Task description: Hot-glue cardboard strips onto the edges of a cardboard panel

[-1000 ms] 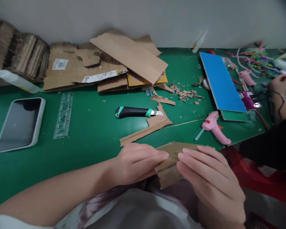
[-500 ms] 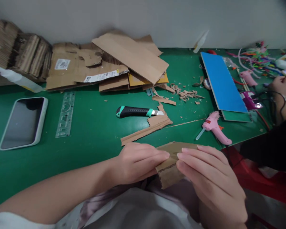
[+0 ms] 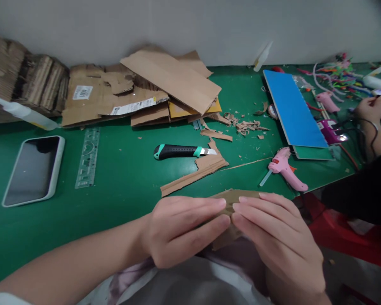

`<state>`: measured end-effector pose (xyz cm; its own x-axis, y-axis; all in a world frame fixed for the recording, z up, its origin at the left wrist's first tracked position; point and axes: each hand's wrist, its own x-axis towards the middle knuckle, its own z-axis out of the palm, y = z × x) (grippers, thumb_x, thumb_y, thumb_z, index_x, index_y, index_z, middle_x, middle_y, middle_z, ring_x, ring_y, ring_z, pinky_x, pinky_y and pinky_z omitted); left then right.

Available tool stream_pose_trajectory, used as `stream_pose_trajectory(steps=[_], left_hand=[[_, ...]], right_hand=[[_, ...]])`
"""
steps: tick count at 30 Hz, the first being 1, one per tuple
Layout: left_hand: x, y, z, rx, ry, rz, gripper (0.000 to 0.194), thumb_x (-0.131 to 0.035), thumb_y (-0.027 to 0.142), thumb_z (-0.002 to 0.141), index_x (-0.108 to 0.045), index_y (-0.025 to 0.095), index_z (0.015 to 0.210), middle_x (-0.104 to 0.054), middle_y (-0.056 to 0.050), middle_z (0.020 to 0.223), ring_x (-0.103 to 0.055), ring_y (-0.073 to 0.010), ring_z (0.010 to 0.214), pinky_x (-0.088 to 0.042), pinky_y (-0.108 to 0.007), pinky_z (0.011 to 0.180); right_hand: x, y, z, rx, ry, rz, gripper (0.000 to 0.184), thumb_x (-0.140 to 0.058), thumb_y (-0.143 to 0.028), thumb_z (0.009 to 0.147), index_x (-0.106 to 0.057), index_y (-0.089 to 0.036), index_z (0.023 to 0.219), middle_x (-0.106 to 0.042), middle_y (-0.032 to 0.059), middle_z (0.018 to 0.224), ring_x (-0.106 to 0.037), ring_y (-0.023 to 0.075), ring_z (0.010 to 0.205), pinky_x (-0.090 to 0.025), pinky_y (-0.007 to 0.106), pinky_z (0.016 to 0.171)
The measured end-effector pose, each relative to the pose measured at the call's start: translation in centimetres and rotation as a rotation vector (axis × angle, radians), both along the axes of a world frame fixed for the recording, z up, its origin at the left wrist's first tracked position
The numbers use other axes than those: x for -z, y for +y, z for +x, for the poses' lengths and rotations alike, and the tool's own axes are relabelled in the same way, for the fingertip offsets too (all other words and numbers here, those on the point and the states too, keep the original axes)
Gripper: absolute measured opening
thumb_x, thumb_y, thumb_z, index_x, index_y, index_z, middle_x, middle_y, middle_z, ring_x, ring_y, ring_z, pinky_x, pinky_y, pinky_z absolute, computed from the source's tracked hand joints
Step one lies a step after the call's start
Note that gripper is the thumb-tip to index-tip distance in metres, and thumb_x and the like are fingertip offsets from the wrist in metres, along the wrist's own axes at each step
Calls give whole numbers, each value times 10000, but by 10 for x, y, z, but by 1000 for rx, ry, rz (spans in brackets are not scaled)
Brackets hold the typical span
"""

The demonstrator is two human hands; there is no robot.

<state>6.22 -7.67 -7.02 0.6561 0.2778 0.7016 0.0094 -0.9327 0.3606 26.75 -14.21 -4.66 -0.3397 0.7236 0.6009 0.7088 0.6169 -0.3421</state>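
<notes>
A bent piece of cardboard (image 3: 225, 242) is held between both hands at the table's front edge, its middle largely covered by fingers. My left hand (image 3: 180, 231) is closed on its left part, fingertips pressed along a fold. From the right, my right hand (image 3: 279, 237) grips it too, and the fingertips of both hands nearly meet. Beyond the hands lies a cardboard offcut (image 3: 206, 166) with a long strip to the left. A black and green utility knife (image 3: 180, 151), blade out, rests with its tip against that offcut.
Stacked cardboard sheets (image 3: 174, 80) stand by the wall. Left lie a phone (image 3: 34, 169), a clear ruler (image 3: 88, 159) and a glue bottle (image 3: 28, 115). To the right are a pink glue gun (image 3: 285, 167), a blue board (image 3: 295, 110), and another person's hand (image 3: 370, 111).
My left thumb and fingers have come over the cardboard's near fold, covering more of it. The right hand has barely moved. The view has shifted slightly.
</notes>
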Motion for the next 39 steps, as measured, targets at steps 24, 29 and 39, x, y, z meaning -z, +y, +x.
stream_pose_trajectory(steps=[24,29,39], left_hand=[[-18,-5,-1,-51,124,74,252,-606,231,814,-608,59,998,-707,-131,905,-656,-177,936,-543,-244,846],[-17,-5,-1,-52,95,34,301,-591,211,823,-573,45,1073,-705,-132,902,-654,-179,944,-543,-242,846],[-5,-12,-1,-109,126,-5,411,-501,211,877,-441,76,1260,-695,-100,984,-628,-146,1004,-529,-204,870]], right_hand=[[2,1,6,-58,19,-24,263,-550,-35,803,-652,-169,1005,-708,-5,957,-614,134,981,-447,330,894],[2,0,4,-67,29,-13,257,-549,-37,800,-654,-160,1000,-711,6,938,-623,145,973,-456,329,879],[5,2,20,-83,-15,9,254,-673,-108,733,-653,-172,978,-706,36,987,-625,186,989,-440,413,940]])
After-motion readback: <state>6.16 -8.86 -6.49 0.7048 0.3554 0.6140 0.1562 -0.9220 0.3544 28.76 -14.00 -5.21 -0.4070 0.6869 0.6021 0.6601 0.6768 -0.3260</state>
